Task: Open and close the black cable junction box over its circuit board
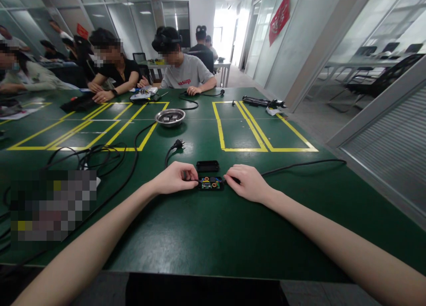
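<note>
An opened black power adapter (211, 183) lies on the green table (206, 235), its circuit board and copper coils showing. My left hand (176, 178) is closed in a pinch on the black cable at the adapter's left end. My right hand (248, 182) is closed on the black cable (299, 165) at its right end. Just behind the adapter lies its loose black cover (207, 166). The left cable runs back to a plug (179, 143).
A metal bowl (170, 117) with small parts sits farther back, among yellow tape rectangles (244, 128). Tangled black cables (96, 157) lie at the left. Several people sit along the far side. A black tool (262, 102) lies at the back right.
</note>
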Action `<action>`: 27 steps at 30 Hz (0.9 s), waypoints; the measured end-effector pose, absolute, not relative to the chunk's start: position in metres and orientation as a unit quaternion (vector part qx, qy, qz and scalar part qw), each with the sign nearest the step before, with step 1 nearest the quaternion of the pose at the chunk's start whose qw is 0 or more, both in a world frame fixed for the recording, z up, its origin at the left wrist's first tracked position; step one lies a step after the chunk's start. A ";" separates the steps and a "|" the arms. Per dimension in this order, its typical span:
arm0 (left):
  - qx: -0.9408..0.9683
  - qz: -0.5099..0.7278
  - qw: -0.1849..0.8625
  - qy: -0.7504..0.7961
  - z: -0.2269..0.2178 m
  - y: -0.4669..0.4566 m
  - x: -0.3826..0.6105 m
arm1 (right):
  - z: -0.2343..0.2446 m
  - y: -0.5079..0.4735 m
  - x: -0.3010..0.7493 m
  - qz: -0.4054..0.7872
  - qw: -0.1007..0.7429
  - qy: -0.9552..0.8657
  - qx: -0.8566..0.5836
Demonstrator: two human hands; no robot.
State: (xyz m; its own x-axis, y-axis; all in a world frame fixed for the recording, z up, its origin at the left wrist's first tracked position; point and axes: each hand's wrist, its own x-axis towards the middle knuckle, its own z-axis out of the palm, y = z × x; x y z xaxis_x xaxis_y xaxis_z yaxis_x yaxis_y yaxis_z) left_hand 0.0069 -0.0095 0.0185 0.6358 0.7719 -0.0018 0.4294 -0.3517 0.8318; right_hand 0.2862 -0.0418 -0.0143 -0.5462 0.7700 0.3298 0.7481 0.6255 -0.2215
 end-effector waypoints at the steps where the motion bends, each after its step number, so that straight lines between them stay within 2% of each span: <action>1: 0.800 0.195 0.425 0.376 0.018 -0.010 0.007 | -0.015 -0.041 0.287 0.034 0.201 -0.879 -0.430; 7: 0.810 0.182 0.419 0.367 0.019 -0.010 0.007 | -0.017 -0.041 0.287 0.071 0.212 -0.881 -0.416; 15: 0.781 0.158 0.475 0.373 0.021 -0.008 0.003 | -0.013 -0.040 0.288 0.111 0.207 -0.881 -0.411; 27: 0.824 0.170 0.405 0.358 0.025 -0.010 0.004 | -0.008 -0.039 0.285 0.126 0.186 -0.869 -0.440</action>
